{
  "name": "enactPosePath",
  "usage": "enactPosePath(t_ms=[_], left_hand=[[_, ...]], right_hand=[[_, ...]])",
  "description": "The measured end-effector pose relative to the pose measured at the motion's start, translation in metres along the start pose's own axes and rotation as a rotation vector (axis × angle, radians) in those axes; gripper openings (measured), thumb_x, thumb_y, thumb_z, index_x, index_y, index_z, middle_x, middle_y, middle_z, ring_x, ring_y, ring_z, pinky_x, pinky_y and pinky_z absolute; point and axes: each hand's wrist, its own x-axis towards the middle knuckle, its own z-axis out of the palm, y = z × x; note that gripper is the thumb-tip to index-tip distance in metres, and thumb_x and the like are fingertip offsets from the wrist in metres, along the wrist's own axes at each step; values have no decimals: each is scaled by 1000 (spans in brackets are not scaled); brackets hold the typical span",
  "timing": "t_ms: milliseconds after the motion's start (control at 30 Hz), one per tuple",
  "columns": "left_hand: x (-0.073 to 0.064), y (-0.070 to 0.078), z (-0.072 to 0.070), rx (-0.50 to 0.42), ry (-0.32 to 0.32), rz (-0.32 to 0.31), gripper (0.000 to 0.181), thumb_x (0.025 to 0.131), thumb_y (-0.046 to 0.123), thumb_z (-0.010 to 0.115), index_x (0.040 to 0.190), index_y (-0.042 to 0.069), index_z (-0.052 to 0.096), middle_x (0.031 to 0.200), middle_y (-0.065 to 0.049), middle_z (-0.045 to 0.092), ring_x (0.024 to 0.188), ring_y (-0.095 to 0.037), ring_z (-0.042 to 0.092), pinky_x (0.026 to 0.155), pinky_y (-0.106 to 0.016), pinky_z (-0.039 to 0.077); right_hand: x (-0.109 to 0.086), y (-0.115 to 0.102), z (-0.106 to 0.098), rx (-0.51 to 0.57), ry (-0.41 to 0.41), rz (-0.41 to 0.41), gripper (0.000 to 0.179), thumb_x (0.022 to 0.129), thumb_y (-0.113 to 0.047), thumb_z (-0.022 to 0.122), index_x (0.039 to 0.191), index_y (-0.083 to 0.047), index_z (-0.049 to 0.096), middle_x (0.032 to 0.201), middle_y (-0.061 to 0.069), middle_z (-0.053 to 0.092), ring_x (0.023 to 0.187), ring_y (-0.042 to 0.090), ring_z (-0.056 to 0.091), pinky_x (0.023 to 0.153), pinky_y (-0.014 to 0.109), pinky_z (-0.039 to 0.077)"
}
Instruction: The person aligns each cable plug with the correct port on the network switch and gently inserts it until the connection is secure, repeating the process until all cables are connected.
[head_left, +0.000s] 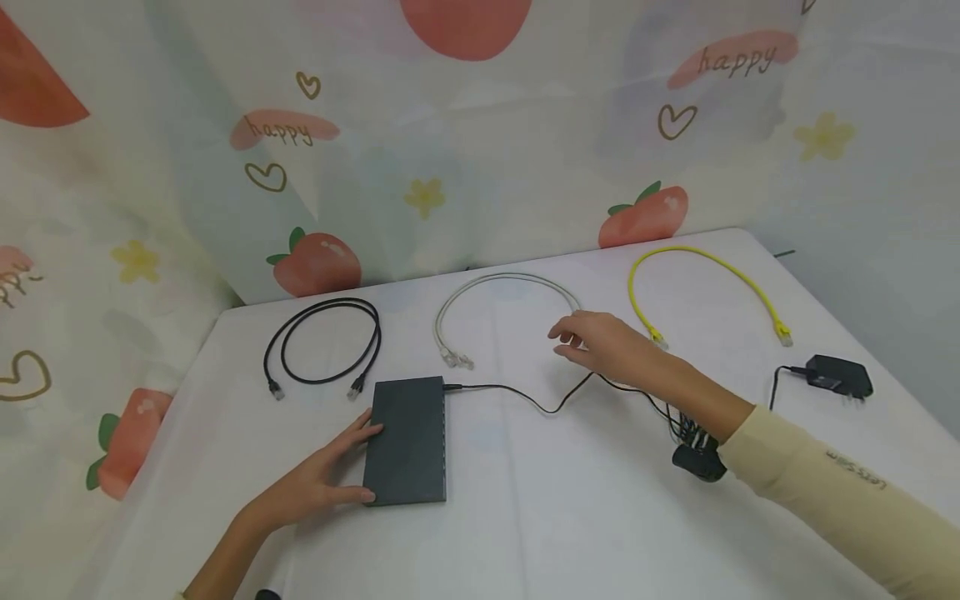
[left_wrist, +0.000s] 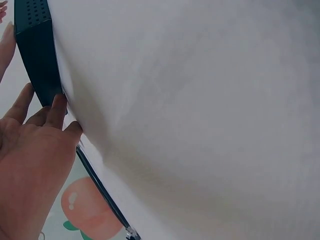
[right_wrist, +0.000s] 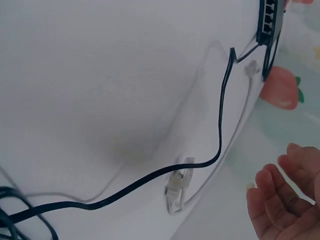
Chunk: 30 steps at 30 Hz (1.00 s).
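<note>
My left hand touches the left side of a flat dark network switch, thumb by its near corner and fingers spread higher up. In the left wrist view its fingertips lie against the switch's casing. My right hand hovers beside the right end of a looped grey network cable, fingers loosely bent around nothing. A thin black power cord runs from the switch to beneath the right forearm. The right wrist view shows that cord and the switch's row of ports.
Coiled black network cable lies at the back left, yellow network cable at the back right. A black power adapter rests near the right edge. Bundled cord and a dark rounded piece sit below the right forearm. A patterned cloth hangs behind.
</note>
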Motion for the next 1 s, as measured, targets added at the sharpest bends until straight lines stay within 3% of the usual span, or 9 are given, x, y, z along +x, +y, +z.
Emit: enactPosePath(t_ms=[233, 667, 1000], left_hand=[[0, 1, 0, 2, -4, -11, 80, 80, 36, 75, 146, 24, 34, 157, 0, 9, 142, -29, 4, 104, -65, 9], [0, 1, 0, 10, -1, -5, 80, 79, 36, 75, 146, 25, 33, 157, 1, 8, 142, -30, 4, 105, -65, 10], [-1, 1, 0, -4, -7, 1, 78, 80, 34, 75, 146, 27, 33, 157, 3, 8, 142, -28, 2, 104, -66, 8]], right_hand=[[-7, 24, -4, 79, 48, 36, 19, 88, -8, 66, 105, -2, 66, 90, 0, 64, 83, 17, 59, 72, 33, 51], [-19, 52, -15, 248, 92, 176, 27, 94, -22, 59, 114, -4, 65, 103, 6, 67, 94, 24, 62, 80, 40, 49], [-35, 69, -27, 248, 112, 262, 31, 95, -25, 59, 117, -4, 63, 105, 12, 66, 92, 23, 60, 71, 29, 50]])
